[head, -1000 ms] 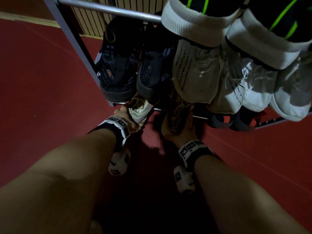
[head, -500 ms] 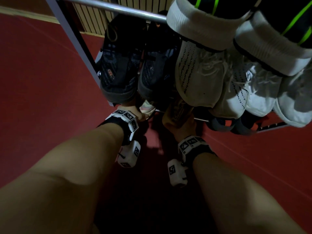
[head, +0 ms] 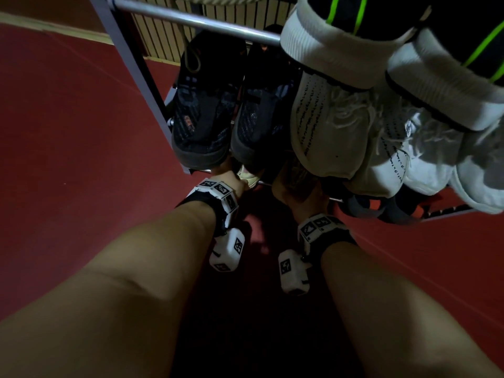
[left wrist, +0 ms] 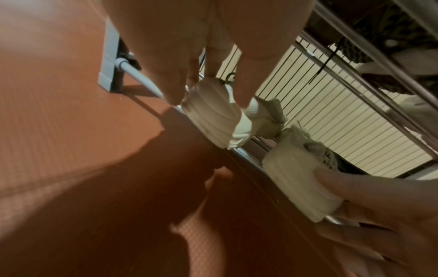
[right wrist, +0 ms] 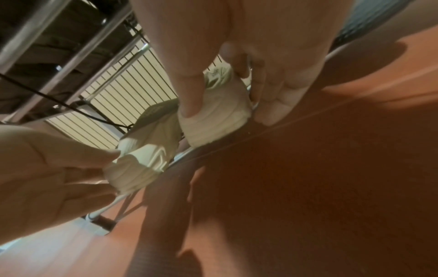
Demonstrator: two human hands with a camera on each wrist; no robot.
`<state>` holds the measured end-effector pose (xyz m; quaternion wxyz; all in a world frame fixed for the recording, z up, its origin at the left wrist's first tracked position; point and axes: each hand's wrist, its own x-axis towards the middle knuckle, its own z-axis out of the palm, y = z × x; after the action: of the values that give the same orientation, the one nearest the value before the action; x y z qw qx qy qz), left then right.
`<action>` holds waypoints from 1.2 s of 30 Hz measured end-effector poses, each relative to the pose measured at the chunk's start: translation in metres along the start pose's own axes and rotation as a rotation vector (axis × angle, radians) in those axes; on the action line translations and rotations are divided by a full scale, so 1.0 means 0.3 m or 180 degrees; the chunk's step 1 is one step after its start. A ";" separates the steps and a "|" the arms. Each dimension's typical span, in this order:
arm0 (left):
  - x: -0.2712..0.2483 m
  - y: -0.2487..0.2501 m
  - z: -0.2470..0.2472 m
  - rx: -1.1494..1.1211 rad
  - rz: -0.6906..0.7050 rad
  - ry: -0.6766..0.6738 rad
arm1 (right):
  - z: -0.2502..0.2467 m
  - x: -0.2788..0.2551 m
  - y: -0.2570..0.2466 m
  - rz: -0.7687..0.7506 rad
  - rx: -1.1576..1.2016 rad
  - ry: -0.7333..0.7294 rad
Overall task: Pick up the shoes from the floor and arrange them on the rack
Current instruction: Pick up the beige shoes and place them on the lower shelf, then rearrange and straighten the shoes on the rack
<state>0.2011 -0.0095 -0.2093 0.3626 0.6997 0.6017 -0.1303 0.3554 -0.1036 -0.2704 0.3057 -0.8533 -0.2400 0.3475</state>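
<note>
Two cream shoes rest with their heels at the front rail of the rack's (head: pixel 131 77) bottom shelf. My left hand (left wrist: pixel 208 99) pinches the heel of the left cream shoe (left wrist: pixel 213 116) between thumb and fingers. My right hand (right wrist: pixel 227 110) grips the heel of the right cream shoe (right wrist: pixel 213 120) the same way. In the head view both hands, left (head: pixel 227 177) and right (head: pixel 294 186), reach under the middle shelf, which hides most of both shoes. Only a bit of the left shoe (head: pixel 249 177) shows there.
Black knit shoes (head: pixel 207 115) and white shoes (head: pixel 327 126) fill the middle shelf just above my hands. Green-striped shoes (head: pixel 341 31) sit on the top shelf. Dark footwear (head: pixel 381 208) lies on the bottom shelf to the right. Red floor (head: pixel 68 132) surrounds the rack.
Both hands have moved forward under the middle shelf, pushing the two cream shoes deeper onto the bottom shelf. Less of the shoes shows in the head view now.
</note>
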 end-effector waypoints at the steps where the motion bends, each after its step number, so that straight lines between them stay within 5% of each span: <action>1: 0.018 -0.011 0.007 0.0136 0.0021 0.0086 | 0.001 0.001 0.002 -0.0010 -0.0008 -0.0042; 9: -0.014 -0.022 -0.015 -0.0331 0.0047 0.0365 | -0.042 -0.055 -0.047 0.0022 -0.0364 -0.0064; 21: -0.245 -0.022 -0.162 0.0171 0.0564 0.0265 | -0.148 -0.302 -0.237 -0.0843 -0.1610 -0.0219; 25: -0.336 -0.054 -0.222 0.0383 0.0483 0.0014 | -0.204 -0.392 -0.341 -0.0661 -0.2082 -0.0603; 36: -0.617 -0.025 -0.495 0.0629 0.0615 0.0125 | -0.374 -0.646 -0.655 -0.1621 -0.2477 -0.1388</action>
<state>0.1117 -0.0492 0.0069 0.2909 0.7891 0.5226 -0.1396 0.2751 -0.1268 0.0155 -0.0168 -0.7261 -0.6101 0.3168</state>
